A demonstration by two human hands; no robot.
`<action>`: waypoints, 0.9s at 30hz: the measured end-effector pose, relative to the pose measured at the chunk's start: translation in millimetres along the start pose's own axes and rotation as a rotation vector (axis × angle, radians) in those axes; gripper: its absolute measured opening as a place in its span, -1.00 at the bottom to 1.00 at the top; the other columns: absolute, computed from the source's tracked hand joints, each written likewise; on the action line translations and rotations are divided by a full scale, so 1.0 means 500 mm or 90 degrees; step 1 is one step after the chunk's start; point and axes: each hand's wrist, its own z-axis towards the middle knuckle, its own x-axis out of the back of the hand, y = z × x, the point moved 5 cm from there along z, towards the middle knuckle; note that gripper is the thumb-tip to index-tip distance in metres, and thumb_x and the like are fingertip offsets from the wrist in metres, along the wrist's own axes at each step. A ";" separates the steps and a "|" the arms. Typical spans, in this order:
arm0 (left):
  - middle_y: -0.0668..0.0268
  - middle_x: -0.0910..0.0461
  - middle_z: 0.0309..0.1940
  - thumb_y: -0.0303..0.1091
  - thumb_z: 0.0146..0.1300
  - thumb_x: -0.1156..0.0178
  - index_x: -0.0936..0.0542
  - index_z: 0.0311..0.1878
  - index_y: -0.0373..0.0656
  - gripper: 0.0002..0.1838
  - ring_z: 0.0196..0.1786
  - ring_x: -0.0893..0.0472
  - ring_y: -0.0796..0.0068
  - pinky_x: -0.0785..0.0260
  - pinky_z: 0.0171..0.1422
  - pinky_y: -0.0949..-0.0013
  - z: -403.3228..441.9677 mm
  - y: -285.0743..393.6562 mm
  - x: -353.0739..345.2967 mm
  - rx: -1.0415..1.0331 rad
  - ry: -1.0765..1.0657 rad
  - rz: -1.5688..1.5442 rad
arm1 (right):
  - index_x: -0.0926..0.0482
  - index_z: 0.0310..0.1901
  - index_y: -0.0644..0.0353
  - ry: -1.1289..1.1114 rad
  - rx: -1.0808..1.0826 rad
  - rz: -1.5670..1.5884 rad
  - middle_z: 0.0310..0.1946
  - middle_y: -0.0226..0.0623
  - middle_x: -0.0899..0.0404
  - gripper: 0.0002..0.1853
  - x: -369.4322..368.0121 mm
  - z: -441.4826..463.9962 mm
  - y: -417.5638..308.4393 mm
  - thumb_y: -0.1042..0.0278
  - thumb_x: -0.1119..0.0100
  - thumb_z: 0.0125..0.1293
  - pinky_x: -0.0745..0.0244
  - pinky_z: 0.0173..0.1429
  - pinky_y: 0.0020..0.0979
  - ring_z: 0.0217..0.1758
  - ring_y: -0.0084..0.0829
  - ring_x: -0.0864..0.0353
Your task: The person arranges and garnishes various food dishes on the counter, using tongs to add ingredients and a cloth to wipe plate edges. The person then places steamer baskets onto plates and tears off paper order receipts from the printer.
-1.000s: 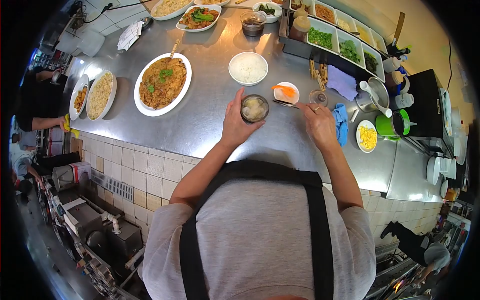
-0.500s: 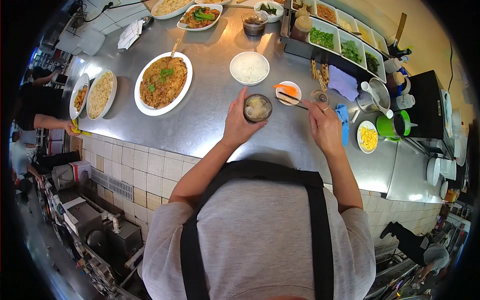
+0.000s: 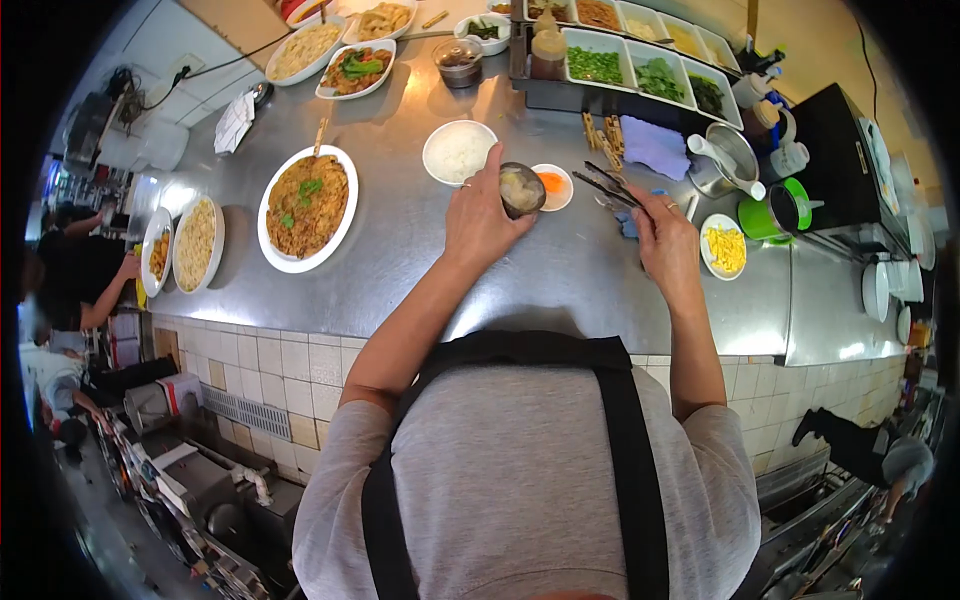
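Observation:
My left hand [image 3: 480,218] is wrapped round a small see-through bowl [image 3: 521,191] with pale pieces in it. The bowl looks tilted and, as I see it, overlaps the edge of a small white dish [image 3: 563,201] that has something orange in it. Behind my left hand stands a white bowl of rice [image 3: 458,150]. My right hand [image 3: 668,238] grips black tongs [image 3: 606,186], their tips apart with nothing visible between them. A blue cloth [image 3: 628,224] lies partly hidden under the tongs, and a plate of yellow strips [image 3: 723,247] sits to the right.
A large oval plate of brown food [image 3: 308,200] lies left. Trays of chopped greens [image 3: 595,65] line the back right, near a purple cloth [image 3: 653,147] and a metal pot [image 3: 728,150]. At the counter's left end, a person's arm [image 3: 105,297] reaches toward plates.
My view has shifted a little. The tongs have moved away from the white dish to the right. My left hand has brought the see-through bowl up against the dish and tipped it.

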 end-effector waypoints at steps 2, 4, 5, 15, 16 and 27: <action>-0.04 -0.56 -0.09 -0.22 -0.19 -0.48 -0.05 0.41 -0.17 0.09 -0.01 -0.55 -0.04 -0.35 0.14 0.04 0.008 0.009 -0.002 -0.003 0.000 0.020 | -0.60 -0.01 0.09 0.024 -0.019 0.005 -0.26 -0.13 -0.58 -0.72 0.012 -0.014 0.019 0.47 -0.16 0.22 -0.49 -0.22 -0.23 -0.30 -0.13 -0.59; -0.05 -0.57 -0.12 -0.20 -0.20 -0.48 -0.06 0.41 -0.17 0.09 -0.04 -0.56 -0.04 -0.37 0.11 0.04 0.015 0.017 -0.005 -0.003 -0.003 0.047 | -0.61 0.00 0.14 0.044 -0.031 0.022 -0.35 -0.13 -0.57 -0.71 0.027 -0.027 0.031 0.51 -0.15 0.23 -0.44 -0.30 -0.30 -0.40 -0.20 -0.56; -0.05 -0.57 -0.13 -0.19 -0.20 -0.48 -0.06 0.40 -0.17 0.09 -0.05 -0.56 -0.03 -0.38 0.09 0.04 0.018 0.021 -0.007 -0.001 -0.006 0.065 | -0.61 0.00 0.14 0.045 -0.045 0.027 -0.35 -0.13 -0.57 -0.71 0.029 -0.034 0.041 0.51 -0.15 0.23 -0.44 -0.30 -0.30 -0.40 -0.20 -0.56; 0.01 -0.56 -0.12 -0.09 -0.16 -0.44 -0.05 0.43 -0.21 0.10 -0.10 -0.58 0.06 -0.36 -0.03 0.09 0.042 0.025 -0.022 -0.027 -0.037 0.179 | -0.60 0.00 0.17 0.051 -0.136 0.091 -0.31 -0.12 -0.60 -0.72 0.053 -0.067 0.100 0.50 -0.15 0.24 -0.46 -0.22 -0.33 -0.33 -0.25 -0.59; 0.01 -0.56 -0.11 -0.10 -0.16 -0.44 -0.05 0.43 -0.21 0.10 -0.09 -0.58 0.06 -0.36 -0.03 0.08 0.042 0.025 -0.023 -0.028 -0.035 0.179 | -0.60 0.01 0.19 0.047 -0.150 0.102 -0.32 -0.14 -0.60 -0.72 0.060 -0.067 0.102 0.51 -0.14 0.25 -0.46 -0.20 -0.36 -0.32 -0.30 -0.59; 0.01 -0.51 -0.02 -0.24 -0.24 -0.52 -0.17 0.37 -0.25 0.06 0.08 -0.42 0.01 -0.28 0.18 0.09 -0.021 0.035 -0.043 -0.105 0.088 -0.083 | -0.59 -0.03 0.13 0.291 -0.041 -0.173 -0.21 -0.14 -0.60 -0.76 0.275 0.039 0.108 0.43 -0.10 0.27 -0.50 -0.19 -0.26 -0.23 -0.18 -0.62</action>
